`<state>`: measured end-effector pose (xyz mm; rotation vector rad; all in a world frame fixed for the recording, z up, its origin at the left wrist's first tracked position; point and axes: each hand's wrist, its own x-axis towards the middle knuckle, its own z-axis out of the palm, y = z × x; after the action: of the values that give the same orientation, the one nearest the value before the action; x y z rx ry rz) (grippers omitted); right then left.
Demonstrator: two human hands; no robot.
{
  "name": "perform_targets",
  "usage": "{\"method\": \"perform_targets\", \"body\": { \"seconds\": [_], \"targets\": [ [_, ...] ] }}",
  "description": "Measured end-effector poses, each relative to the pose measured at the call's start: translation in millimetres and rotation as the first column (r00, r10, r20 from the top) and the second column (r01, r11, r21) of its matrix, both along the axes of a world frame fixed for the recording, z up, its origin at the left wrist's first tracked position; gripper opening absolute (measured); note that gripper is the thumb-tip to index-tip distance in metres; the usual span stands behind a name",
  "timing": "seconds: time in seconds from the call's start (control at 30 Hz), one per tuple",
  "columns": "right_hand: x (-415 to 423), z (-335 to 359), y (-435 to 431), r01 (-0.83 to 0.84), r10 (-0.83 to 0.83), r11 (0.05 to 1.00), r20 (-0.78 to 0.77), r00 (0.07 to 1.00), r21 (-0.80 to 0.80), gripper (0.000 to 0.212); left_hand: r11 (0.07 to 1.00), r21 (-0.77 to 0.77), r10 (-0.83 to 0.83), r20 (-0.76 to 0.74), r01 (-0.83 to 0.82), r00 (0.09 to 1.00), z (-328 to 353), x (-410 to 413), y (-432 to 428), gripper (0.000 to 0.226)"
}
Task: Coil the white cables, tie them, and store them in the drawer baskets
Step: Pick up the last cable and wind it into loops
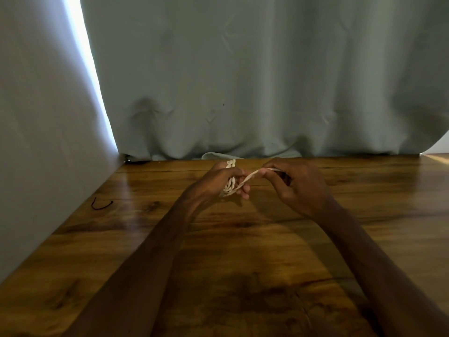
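Observation:
A white cable (pixel 230 183) is wound in several loops around my left hand (pixel 220 182), which is held above the far middle of the wooden table. One strand of that cable runs rightward from the coil to my right hand (pixel 295 184), whose thumb and fingers pinch its free end. The strand between the two hands is taut. No drawer or basket is in view.
The wooden table (pixel 243 263) fills the lower half of the view. A small dark tie (pixel 100 205) lies near its left edge, by the white wall (pixel 36 142). A grey-green curtain (pixel 243 81) hangs behind the table's far edge.

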<state>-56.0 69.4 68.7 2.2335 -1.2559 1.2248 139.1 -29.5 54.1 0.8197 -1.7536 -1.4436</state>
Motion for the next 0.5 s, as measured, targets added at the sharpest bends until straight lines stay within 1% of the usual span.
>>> {"method": "perform_targets", "body": {
  "seconds": [0.07, 0.1, 0.17, 0.27, 0.33, 0.4, 0.5],
  "targets": [
    [-2.1, -0.4, -1.2, 0.019, -0.018, 0.999, 0.004, 1.0, -0.049, 0.021, 0.999, -0.032, -0.04, 0.074, 0.043, 0.996, -0.1, -5.2, 7.7, 0.028],
    [-3.9, 0.3, -1.6, 0.027, -0.026, 0.997, 0.009, 1.0, -0.069, 0.023, 0.996, -0.025, -0.085, 0.084, 0.087, 0.993, 0.5, -8.3, 10.9, 0.027],
    [-8.5, 2.9, -2.1, 0.042, -0.04, 0.994, 0.023, 0.999, -0.097, 0.025, 0.982, 0.024, -0.187, 0.069, 0.185, 0.98, 3.3, -14.6, 18.1, 0.029],
    [-13.6, 5.4, -1.9, 0.065, -0.058, 0.988, 0.055, 0.997, -0.141, 0.019, 0.953, 0.092, -0.295, 0.042, 0.29, 0.955, 6.3, -18.6, 23.8, 0.038],
    [-14.7, 5.6, -1.9, 0.055, -0.045, 0.988, 0.071, 0.996, -0.144, 0.017, 0.917, 0.14, -0.382, 0.036, 0.374, 0.923, 5.9, -17.0, 23.2, 0.042],
    [-16.9, 5.6, -3.7, 0.026, -0.014, 0.991, 0.092, 0.996, -0.131, 0.018, 0.866, 0.203, -0.463, -0.019, 0.457, 0.886, 6.7, -15.2, 23.5, 0.044],
    [-21.0, 4.7, -8.9, -0.016, 0.028, 0.996, 0.134, 0.991, -0.084, 0.018, 0.811, 0.27, -0.506, -0.121, 0.519, 0.854, 11.0, -14.8, 27.5, 0.05]
  ]
}}
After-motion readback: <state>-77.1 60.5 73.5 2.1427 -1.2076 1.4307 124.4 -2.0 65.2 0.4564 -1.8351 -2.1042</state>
